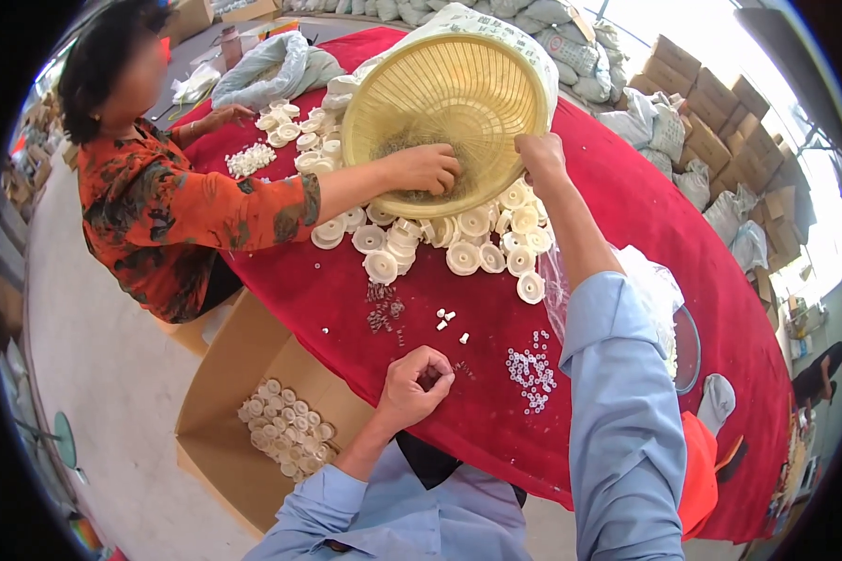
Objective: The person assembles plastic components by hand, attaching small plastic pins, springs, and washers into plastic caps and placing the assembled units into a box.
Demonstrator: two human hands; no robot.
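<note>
Wheels (288,427) fill part of near-left box (201,397); far pile (463,258), springs (384,309), rings (531,374) lie loose: plenty seems left. Your right hand (541,157), arm outstretched, grips right rim of basket (477,75), tilted above pile. Your left hand (415,385) curls near; can't tell whether pinching anything.

On cloth (646,206): springs (380,319) left, washers (531,377) right — wheels (464,258) behind.

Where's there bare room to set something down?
The widest is the red cloth between the right hand and the cloth's far edge. A smaller one lies between the left hand and the small white rings, bar a few springs. Crowded: this side of the yellow basket, where cream wheels bunch up.
</note>
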